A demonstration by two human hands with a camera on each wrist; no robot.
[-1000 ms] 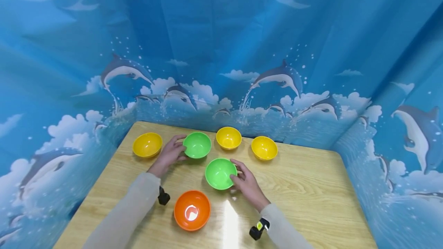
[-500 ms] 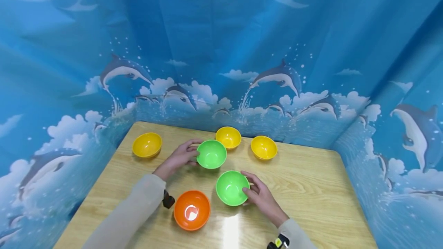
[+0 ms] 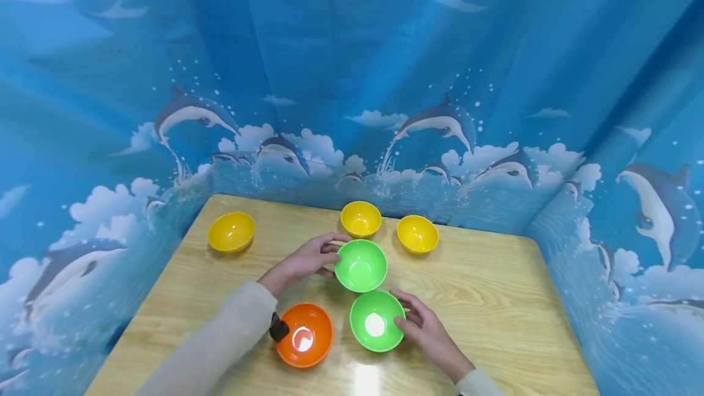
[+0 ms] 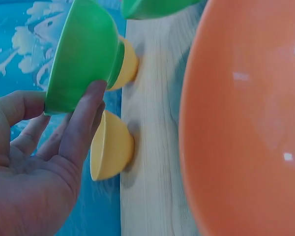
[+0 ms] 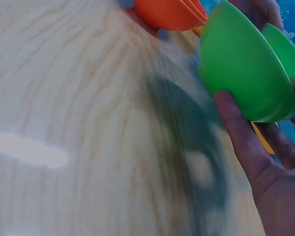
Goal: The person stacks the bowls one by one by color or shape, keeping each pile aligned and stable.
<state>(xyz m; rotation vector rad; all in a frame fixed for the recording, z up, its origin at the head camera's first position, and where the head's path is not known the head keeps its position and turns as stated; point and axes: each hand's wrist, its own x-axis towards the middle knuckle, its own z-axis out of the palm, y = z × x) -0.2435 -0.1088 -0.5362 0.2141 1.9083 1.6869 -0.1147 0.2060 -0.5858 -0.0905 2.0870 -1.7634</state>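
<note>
My left hand (image 3: 309, 261) grips a green bowl (image 3: 361, 265) by its left side, thumb at the rim and fingers under the outer wall. In the left wrist view that bowl (image 4: 86, 56) is raised off the wood. A second green bowl (image 3: 376, 321) is held by my right hand (image 3: 431, 335) at its right side, just nearer to me than the first. The right wrist view has this bowl (image 5: 246, 64) lifted, its shadow on the table below. Left of it stands an orange bowl (image 3: 305, 347), partly overlapped by the black wrist camera (image 3: 278, 327).
Two yellow bowls, one at back centre (image 3: 360, 219) and one to its right (image 3: 417, 234), stand along the far edge. Another yellow bowl (image 3: 231, 232) is at the back left. The wooden table (image 3: 495, 310) meets a blue dolphin-print curtain (image 3: 352, 78) behind.
Both hands have carried their green bowls to the right and toward me, the left one further. The two bowls are now closer together. The orange and yellow bowls have stayed put.
</note>
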